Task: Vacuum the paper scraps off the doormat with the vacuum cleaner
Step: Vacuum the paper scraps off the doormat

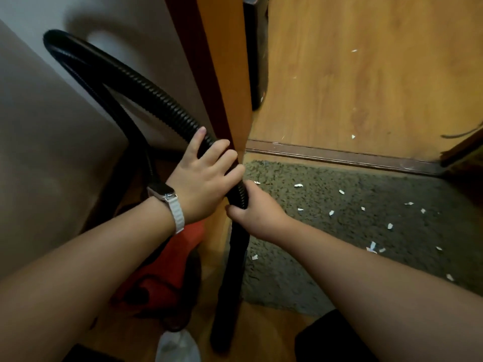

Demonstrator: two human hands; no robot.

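A black ribbed vacuum hose [146, 90] loops up along the wall and comes down to my hands. My left hand [206, 178], with a white watch on its wrist, grips the hose from above. My right hand [256, 207] grips it just below, where it joins the black rigid tube [230, 291], which points down at the floor. The red vacuum cleaner body [167, 259] sits on the floor under my left forearm. The grey-green doormat [366, 226] lies to the right, with several white paper scraps [332, 212] scattered on it.
An open wooden door's edge [224, 74] stands just behind my hands. A metal threshold strip [339, 155] borders the mat's far side, with wooden floor [366, 74] and a few scraps beyond. A beige wall [52, 126] closes in on the left. A white object [175, 346] lies at the bottom.
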